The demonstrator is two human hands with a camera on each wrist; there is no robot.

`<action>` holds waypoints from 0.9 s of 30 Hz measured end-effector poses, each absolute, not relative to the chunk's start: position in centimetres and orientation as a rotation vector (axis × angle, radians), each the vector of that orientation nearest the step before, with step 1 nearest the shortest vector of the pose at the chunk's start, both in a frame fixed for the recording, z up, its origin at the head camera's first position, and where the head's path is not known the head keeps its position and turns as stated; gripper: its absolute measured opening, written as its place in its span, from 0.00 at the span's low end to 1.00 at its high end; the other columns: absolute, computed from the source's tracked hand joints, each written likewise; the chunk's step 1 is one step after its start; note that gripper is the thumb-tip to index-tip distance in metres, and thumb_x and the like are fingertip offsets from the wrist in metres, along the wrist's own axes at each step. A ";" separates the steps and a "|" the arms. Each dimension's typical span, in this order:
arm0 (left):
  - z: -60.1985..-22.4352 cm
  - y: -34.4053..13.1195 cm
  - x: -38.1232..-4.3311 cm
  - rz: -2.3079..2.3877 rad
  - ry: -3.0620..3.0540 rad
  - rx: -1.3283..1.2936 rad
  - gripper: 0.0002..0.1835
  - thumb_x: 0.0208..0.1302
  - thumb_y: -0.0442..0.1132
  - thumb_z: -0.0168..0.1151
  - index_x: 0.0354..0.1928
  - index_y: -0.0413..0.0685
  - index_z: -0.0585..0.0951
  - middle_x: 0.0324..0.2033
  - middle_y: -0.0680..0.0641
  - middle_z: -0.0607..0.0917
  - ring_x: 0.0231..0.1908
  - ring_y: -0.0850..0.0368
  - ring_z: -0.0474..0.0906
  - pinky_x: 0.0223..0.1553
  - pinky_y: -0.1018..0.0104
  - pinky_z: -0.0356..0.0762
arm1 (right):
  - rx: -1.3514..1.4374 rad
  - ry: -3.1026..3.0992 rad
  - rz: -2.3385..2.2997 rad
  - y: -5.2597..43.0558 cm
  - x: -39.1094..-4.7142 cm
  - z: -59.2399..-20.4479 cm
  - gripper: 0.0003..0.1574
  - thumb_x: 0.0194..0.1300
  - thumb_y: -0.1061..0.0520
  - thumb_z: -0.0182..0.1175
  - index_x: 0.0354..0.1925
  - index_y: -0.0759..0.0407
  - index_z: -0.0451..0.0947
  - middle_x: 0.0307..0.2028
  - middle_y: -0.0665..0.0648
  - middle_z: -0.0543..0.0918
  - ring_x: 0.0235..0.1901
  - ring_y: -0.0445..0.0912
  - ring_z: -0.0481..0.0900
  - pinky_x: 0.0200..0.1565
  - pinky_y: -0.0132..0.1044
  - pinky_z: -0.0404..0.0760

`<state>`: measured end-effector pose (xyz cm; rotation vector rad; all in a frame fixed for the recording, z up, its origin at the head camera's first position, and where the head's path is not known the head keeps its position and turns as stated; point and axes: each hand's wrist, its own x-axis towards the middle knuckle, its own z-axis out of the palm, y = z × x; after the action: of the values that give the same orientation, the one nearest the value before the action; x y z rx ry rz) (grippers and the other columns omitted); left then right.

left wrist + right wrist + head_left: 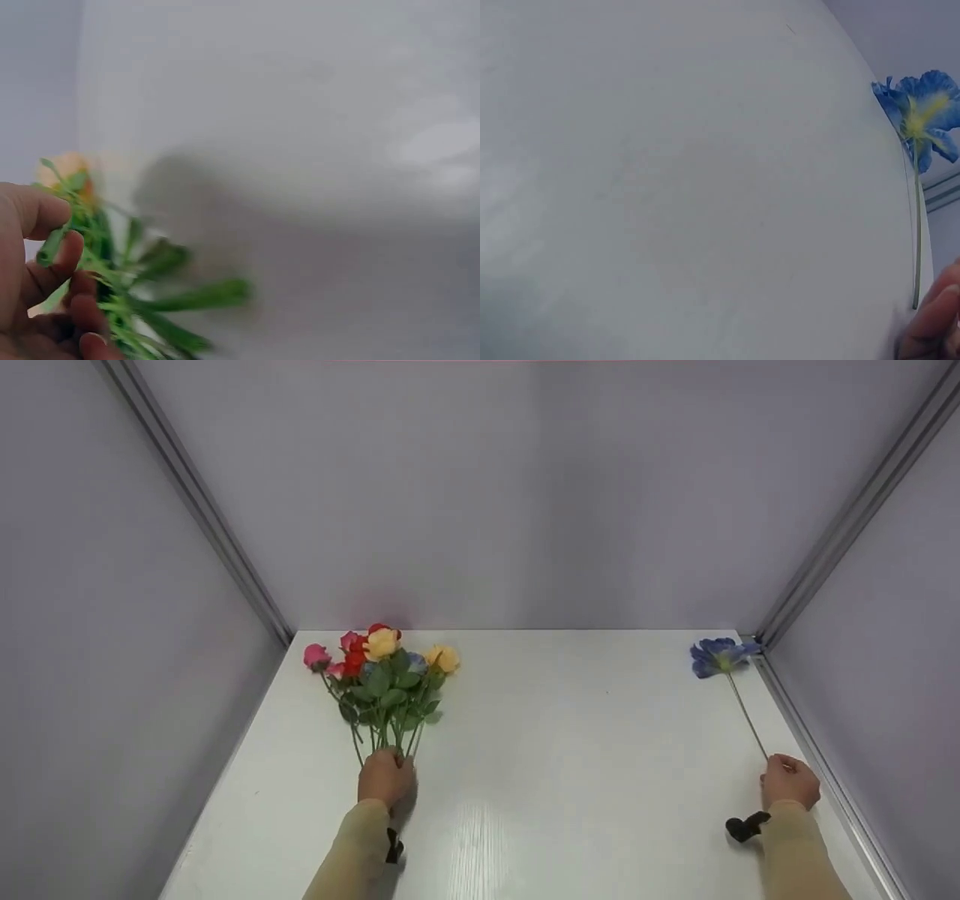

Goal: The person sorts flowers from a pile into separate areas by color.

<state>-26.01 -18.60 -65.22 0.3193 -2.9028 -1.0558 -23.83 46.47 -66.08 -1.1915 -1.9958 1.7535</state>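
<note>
In the head view, my left hand [385, 777] holds a bunch of artificial flowers [382, 695] by its stems. Pink, red, yellow and blue blooms fan out above green leaves. Thumb and index finger of the left hand [52, 247] pinch a green stem [51, 247] in the left wrist view, with other stem ends spread beside the fingers. Far to the right, my right hand [791, 782] has its fingers curled at the lower end of a single blue flower [723, 656]. Only fingertips of the right hand [934, 322] show in the right wrist view, at the stem's end.
A white tabletop [555, 750] lies under both hands, its middle between them. Grey panels [480, 495] enclose the table at the back and sides. A metal rail [832, 780] runs along the right edge, near the right hand. A black wrist camera [746, 826] sticks out beside the right wrist.
</note>
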 end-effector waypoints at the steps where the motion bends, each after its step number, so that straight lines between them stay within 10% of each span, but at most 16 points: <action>1: -64.9 -18.5 -26.0 -1.084 -2.896 0.316 0.11 0.64 0.42 0.59 0.25 0.46 0.75 0.22 0.49 0.75 0.23 0.54 0.70 0.24 0.59 0.67 | -1.168 -2.007 1.751 46.1 -23.9 -66.2 0.17 0.68 0.47 0.54 0.50 0.54 0.74 0.32 0.46 0.77 0.26 0.36 0.78 0.25 0.27 0.75; 9: -63.0 -17.3 -25.9 -1.213 -2.850 0.275 0.14 0.66 0.43 0.59 0.46 0.40 0.80 0.31 0.46 0.82 0.29 0.53 0.78 0.32 0.56 0.75 | -0.898 -2.281 1.593 42.0 -25.7 -65.9 0.27 0.72 0.44 0.49 0.59 0.60 0.72 0.42 0.55 0.75 0.35 0.44 0.77 0.30 0.27 0.75; 19: -62.3 -14.5 -25.6 -1.513 -2.720 0.280 0.14 0.67 0.44 0.59 0.44 0.40 0.82 0.25 0.45 0.81 0.22 0.57 0.75 0.24 0.63 0.71 | -0.540 -2.518 1.526 36.2 -27.7 -65.3 0.24 0.73 0.47 0.51 0.56 0.63 0.74 0.44 0.59 0.76 0.38 0.49 0.76 0.34 0.29 0.74; 27: -61.4 -11.1 -25.2 -1.844 -2.558 0.292 0.11 0.67 0.42 0.59 0.43 0.42 0.81 0.29 0.39 0.82 0.33 0.39 0.79 0.24 0.63 0.70 | -0.342 -2.644 1.657 31.4 -28.3 -65.2 0.24 0.73 0.48 0.52 0.56 0.64 0.74 0.46 0.64 0.77 0.43 0.55 0.76 0.37 0.31 0.75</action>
<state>-25.20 -11.12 -61.37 0.2924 -2.5581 -1.8443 -28.32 31.44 -65.23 -0.3422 -2.6436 1.6569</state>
